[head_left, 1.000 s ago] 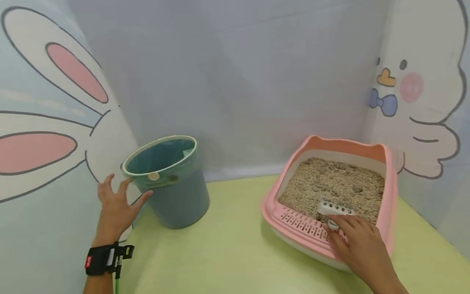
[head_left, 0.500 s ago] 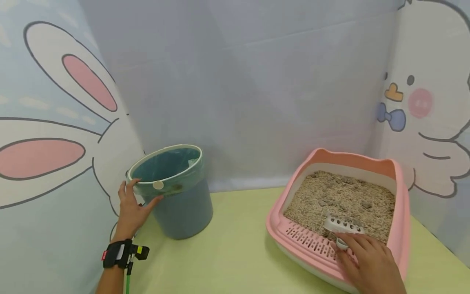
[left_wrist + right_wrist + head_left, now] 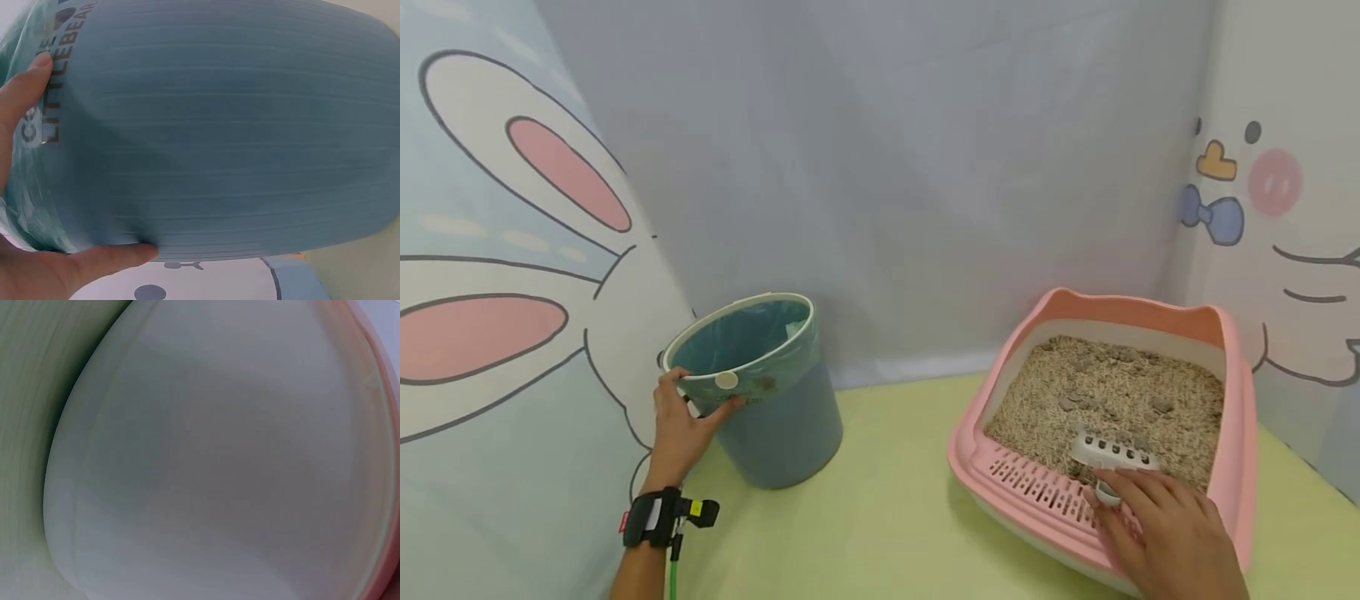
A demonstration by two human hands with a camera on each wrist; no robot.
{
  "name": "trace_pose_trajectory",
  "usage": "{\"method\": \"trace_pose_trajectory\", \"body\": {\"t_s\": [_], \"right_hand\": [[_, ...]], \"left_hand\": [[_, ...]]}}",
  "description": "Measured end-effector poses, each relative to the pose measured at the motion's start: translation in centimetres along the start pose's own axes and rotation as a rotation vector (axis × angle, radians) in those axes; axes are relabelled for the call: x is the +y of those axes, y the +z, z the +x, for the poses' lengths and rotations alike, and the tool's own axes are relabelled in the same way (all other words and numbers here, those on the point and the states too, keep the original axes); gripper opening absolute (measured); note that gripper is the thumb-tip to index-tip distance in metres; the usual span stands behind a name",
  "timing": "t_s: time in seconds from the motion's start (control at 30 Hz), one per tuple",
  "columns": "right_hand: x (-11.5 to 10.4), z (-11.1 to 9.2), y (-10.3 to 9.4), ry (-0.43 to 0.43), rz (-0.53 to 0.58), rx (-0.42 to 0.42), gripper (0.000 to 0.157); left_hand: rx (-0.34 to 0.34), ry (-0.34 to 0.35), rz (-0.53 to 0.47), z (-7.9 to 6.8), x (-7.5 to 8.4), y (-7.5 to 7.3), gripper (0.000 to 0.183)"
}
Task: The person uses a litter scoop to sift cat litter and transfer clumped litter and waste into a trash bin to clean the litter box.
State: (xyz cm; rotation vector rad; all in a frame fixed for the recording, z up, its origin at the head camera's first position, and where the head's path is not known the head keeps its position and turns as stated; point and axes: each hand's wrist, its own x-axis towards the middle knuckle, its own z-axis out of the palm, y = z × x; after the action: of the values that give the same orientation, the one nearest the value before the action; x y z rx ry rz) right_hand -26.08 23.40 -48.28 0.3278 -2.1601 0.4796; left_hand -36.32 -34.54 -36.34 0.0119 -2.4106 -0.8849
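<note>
At the left stands a blue-grey trash bin (image 3: 790,433) with a pale rim and a translucent green liner. My left hand (image 3: 681,433) holds its near-left edge, fingers at the rim and thumb on the outer side. The left wrist view shows the bin's ribbed wall (image 3: 231,137) with two digits against it. To the right is a pink and white litter box (image 3: 1242,450) full of tan litter (image 3: 1090,379) with grey clumps. My right hand (image 3: 1172,525) grips the handle of a white litter scoop (image 3: 1112,452), whose slotted head sits in the litter. The hand hides part of the handle.
The yellow-green table (image 3: 880,500) lies between bin and litter box. A grey-white cloth backdrop (image 3: 910,192) rises behind both. Printed side walls show a rabbit (image 3: 632,350) and a white duck-like figure (image 3: 1307,275). The right wrist view is mostly the box's white outer wall (image 3: 219,456).
My left hand has come in from beside the bin and taken hold of its rim. My right hand and the scoop stay at about the same place in the litter.
</note>
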Motion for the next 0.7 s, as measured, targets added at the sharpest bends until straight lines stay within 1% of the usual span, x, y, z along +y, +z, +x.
{"method": "trace_pose_trajectory", "body": {"t_s": [0.1, 0.23, 0.37, 0.53, 0.7], "right_hand": [[-0.2, 0.2, -0.2, 0.003, 0.007, -0.004, 0.028], [-0.2, 0.3, -0.4, -0.014, 0.013, -0.001, 0.030], [-0.1, 0.5, -0.4, -0.020, 0.013, -0.001, 0.030], [0.0, 0.5, -0.5, 0.000, 0.001, -0.028, 0.029], [-0.2, 0.3, -0.5, 0.035, -0.003, -0.056, 0.032]], "left_hand": [[-0.003, 0.000, 0.011, 0.0, 0.4, 0.1, 0.087], [-0.012, 0.027, 0.015, -0.3, 0.7, 0.4, 0.086], [-0.013, 0.062, -0.010, -0.5, 1.1, 0.9, 0.085], [-0.008, 0.106, -0.047, -1.0, 2.3, 1.8, 0.084], [-0.019, 0.107, -0.063, -1.6, 3.8, 2.7, 0.083]]}}
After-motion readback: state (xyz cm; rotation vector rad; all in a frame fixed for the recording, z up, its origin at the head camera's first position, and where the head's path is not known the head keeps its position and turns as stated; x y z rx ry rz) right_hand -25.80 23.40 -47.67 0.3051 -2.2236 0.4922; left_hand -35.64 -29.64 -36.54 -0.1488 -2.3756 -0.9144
